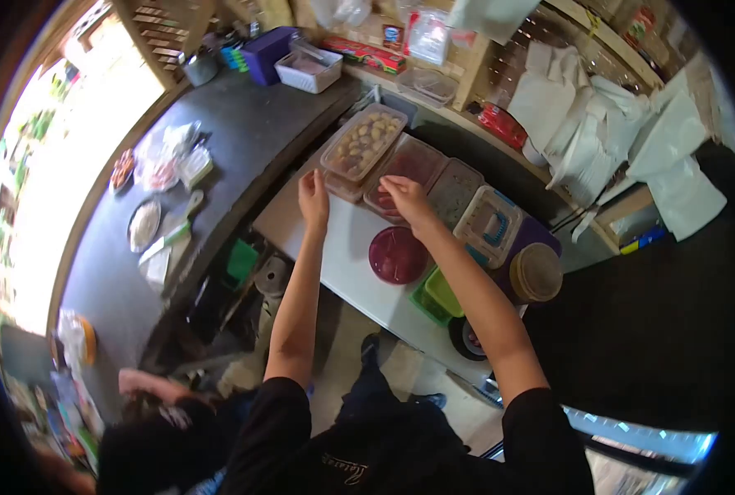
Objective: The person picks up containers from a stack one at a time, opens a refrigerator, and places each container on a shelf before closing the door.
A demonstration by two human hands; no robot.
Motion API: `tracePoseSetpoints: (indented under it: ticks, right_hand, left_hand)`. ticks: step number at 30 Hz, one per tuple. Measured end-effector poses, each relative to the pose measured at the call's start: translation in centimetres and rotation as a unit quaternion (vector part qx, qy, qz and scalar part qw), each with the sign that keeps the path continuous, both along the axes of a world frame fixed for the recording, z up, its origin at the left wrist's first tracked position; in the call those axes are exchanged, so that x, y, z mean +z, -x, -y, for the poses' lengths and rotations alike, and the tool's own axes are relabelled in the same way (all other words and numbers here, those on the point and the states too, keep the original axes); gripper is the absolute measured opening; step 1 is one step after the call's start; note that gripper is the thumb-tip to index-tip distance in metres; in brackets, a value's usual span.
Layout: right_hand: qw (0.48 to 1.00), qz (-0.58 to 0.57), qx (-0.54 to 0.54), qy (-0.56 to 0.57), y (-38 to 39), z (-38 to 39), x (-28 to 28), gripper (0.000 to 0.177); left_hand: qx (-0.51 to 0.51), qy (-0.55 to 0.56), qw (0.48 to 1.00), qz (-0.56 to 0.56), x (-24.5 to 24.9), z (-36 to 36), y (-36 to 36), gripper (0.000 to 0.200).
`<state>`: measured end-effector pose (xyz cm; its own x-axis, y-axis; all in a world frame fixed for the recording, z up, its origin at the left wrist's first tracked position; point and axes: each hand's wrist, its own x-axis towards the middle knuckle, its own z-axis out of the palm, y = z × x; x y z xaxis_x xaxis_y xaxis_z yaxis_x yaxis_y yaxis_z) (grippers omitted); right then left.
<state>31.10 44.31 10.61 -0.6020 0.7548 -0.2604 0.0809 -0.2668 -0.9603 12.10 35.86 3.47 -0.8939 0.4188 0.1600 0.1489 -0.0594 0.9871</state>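
My left hand (313,198) is raised near the front left corner of a clear plastic tub (364,142) of small, round, yellowish-brown pieces. Its fingers are curled together, and anything in them is too small to make out. My right hand (407,200) is over a lidded clear container (418,161) with reddish contents. Its thumb and fingers are bent toward each other in a pinch, and I cannot see what lies between them. Below the right hand stands a round, dark red lid or bowl (398,256). A green container (440,295) is beneath my right forearm.
A white tabletop (351,260) bears several containers, including a round tub (536,272) at right. On the dark counter (243,111) are a knife (165,242), a bowl of white food (144,224) and plastic bags. Another person's arm (148,384) shows at lower left.
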Motion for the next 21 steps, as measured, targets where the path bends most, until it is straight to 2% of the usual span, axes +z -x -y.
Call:
tracePoseSetpoints:
  ticks: [2,4,6,7,8,10,11,12,14,15,17,21]
  right_hand:
    - [0.998,0.044,-0.035,0.016,3.0,-1.6,-2.3,0.037]
    - [0.993,0.079,-0.073,-0.037,5.8,-3.3,-5.8,0.042]
    - [0.985,0.114,-0.091,-0.091,6.7,-3.1,-5.6,0.045]
    - [0.985,0.106,-0.112,-0.083,7.7,-3.5,-7.3,0.047]
    - [0.984,0.094,-0.129,-0.078,8.8,-4.0,-8.9,0.050]
    - [0.963,0.164,-0.152,-0.148,9.5,-3.8,-9.0,0.053]
    - [0.968,0.164,-0.131,-0.137,9.6,-3.8,-8.8,0.056]
    - [0.960,0.177,-0.154,-0.151,10.3,-3.8,-9.2,0.052]
    - [0.949,0.129,-0.170,-0.231,10.9,-4.0,-9.4,0.051]
    - [0.933,0.151,-0.195,-0.260,11.1,-3.9,-9.4,0.052]
    - [0.897,0.196,-0.236,-0.317,11.6,-3.2,-9.0,0.053]
    - [0.864,0.181,-0.348,-0.315,12.5,-2.1,-8.5,0.055]
  left_hand:
    - [-0.016,0.032,0.999,-0.010,-1.4,-1.8,3.2,0.052]
    - [-0.039,0.035,0.997,-0.048,-5.7,-4.1,6.1,0.056]
    - [-0.066,0.128,0.987,-0.071,-4.3,-4.5,5.7,0.063]
    - [-0.050,0.184,0.977,-0.098,-4.8,-4.8,5.4,0.067]
    - [-0.114,0.170,0.977,-0.063,-6.1,-5.5,6.7,0.071]
    - [-0.139,0.068,0.987,-0.035,-7.8,-6.6,7.1,0.069]
    - [-0.143,0.062,0.987,-0.036,-8.2,-6.8,7.4,0.066]
    - [-0.147,0.056,0.987,-0.037,-8.3,-6.9,7.6,0.063]
    - [-0.150,0.053,0.987,-0.028,-7.5,-6.7,6.4,0.058]
    - [-0.146,0.052,0.988,-0.017,-5.5,-6.4,5.2,0.055]
    - [-0.141,0.044,0.989,-0.029,-4.5,-6.2,4.6,0.050]
    - [-0.177,-0.013,0.983,0.044,0.3,-5.7,1.8,0.049]
